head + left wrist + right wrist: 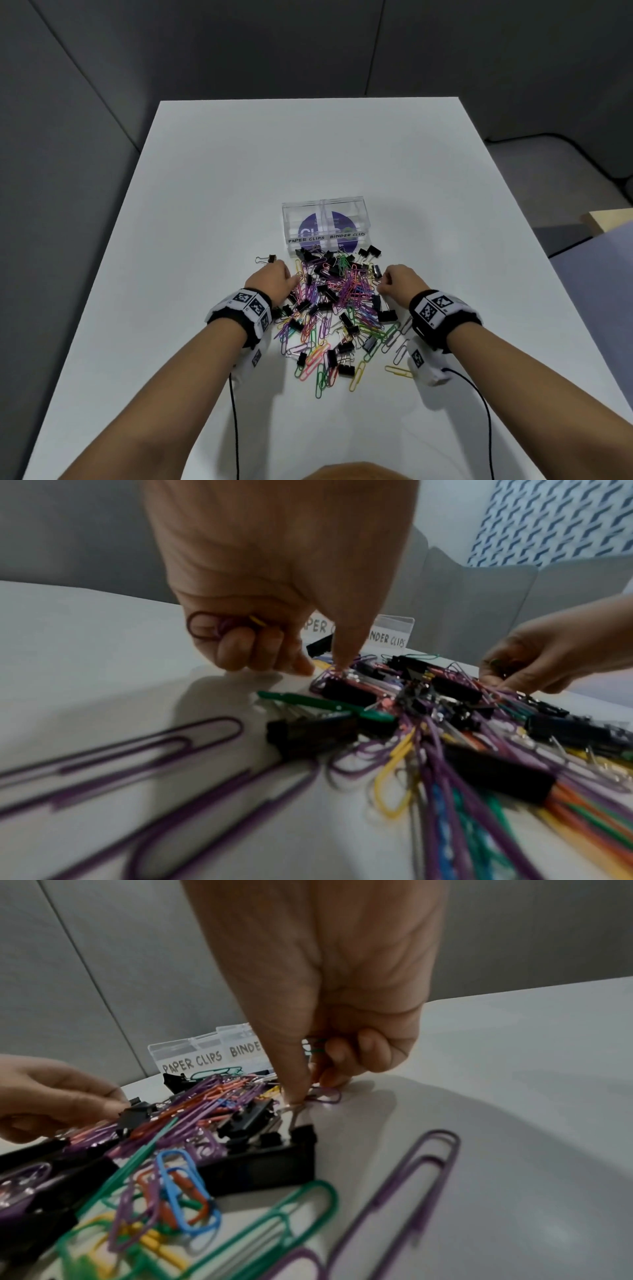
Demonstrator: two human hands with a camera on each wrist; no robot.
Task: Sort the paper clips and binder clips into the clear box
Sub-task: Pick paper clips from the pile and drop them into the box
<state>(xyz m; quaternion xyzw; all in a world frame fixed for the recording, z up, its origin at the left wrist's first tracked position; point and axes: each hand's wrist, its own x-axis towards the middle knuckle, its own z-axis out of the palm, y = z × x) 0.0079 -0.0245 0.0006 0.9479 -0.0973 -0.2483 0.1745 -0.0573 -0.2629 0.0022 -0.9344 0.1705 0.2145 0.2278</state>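
Note:
A heap of coloured paper clips (346, 291) mixed with black binder clips (387, 315) lies on the white table, just in front of the clear box (325, 224) labelled PAPER CLIPS and BINDER CLIPS. My left hand (274, 277) is at the heap's left edge; its curled fingers hold purple and yellow paper clips (212, 627) while thumb and forefinger reach down to a purple clip (329, 677). My right hand (397, 279) is at the heap's right edge, curled round green and purple paper clips (316, 1045), its thumb and forefinger pinching another purple clip (325, 1096).
A lone binder clip (265, 259) lies left of the heap, and a few more (370, 253) sit by the box's right front corner. Loose paper clips (399, 370) are scattered near my right wrist. Thin black cables (234, 421) run from both wrist cameras.

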